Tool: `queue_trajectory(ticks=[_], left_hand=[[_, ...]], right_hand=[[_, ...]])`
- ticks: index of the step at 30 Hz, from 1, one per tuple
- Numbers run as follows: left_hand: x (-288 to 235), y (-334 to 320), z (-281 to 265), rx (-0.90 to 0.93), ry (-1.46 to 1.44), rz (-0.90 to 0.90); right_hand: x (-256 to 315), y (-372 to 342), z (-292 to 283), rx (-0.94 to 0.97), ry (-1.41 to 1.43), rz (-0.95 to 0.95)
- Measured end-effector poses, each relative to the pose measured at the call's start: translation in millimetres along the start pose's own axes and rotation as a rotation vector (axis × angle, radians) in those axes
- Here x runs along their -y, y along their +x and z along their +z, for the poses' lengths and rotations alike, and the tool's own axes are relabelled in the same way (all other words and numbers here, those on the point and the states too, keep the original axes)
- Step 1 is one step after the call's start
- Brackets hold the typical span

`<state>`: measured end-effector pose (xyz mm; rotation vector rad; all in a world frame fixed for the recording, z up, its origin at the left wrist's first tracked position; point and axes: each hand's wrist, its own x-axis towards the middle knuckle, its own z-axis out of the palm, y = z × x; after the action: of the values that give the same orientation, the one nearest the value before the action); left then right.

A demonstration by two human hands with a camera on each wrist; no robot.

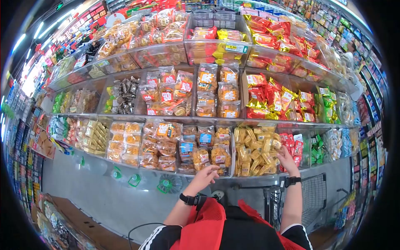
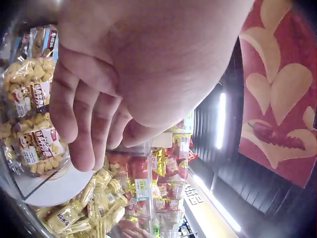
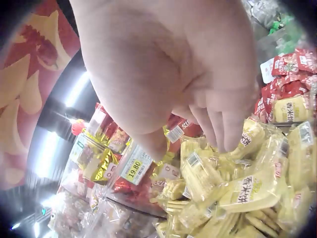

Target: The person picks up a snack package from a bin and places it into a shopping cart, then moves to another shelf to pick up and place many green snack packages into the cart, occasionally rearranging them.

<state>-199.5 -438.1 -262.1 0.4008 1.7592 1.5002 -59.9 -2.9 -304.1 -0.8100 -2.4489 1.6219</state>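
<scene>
My right hand reaches to the right edge of a bin of yellow-wrapped rice crackers. In the right wrist view its fingers point down with the tips right at the packets, and the thumb stands apart from them. My left hand hovers by the front edge of the lowest shelf, close to clear bags of golden snack pieces. Its fingers hang loosely bent with nothing in them, palm toward the left wrist camera. A white round surface shows below those fingers.
Tiered clear bins of bagged snacks curve round in front. Red packets and green ones lie right of the crackers. A shopping cart stands at lower right; bottles with green tops stand on the floor at left.
</scene>
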Motion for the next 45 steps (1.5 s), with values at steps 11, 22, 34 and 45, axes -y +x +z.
queue_trajectory(ticks=[11, 22, 34, 45], left_hand=[[-5.6, 47.5, 61.9, 0.473, 0.356, 0.243], [-33.8, 59.3, 244.0, 1.181, 1.195, 1.212], [8.4, 65.5, 307.8, 1.279, 1.605, 1.17], [-32.9, 29.5, 367.8, 1.31, 1.531, 1.035]], right_hand=[[-19.1, -280.7, -62.9, -0.329, -0.091, 0.427], [-8.9, -499.3, 66.6, -0.162, -0.064, 0.691], [-49.2, -551.0, 76.3, -0.299, -0.382, 0.938], [-59.9, -565.3, 36.8, -0.425, -0.384, 0.894]])
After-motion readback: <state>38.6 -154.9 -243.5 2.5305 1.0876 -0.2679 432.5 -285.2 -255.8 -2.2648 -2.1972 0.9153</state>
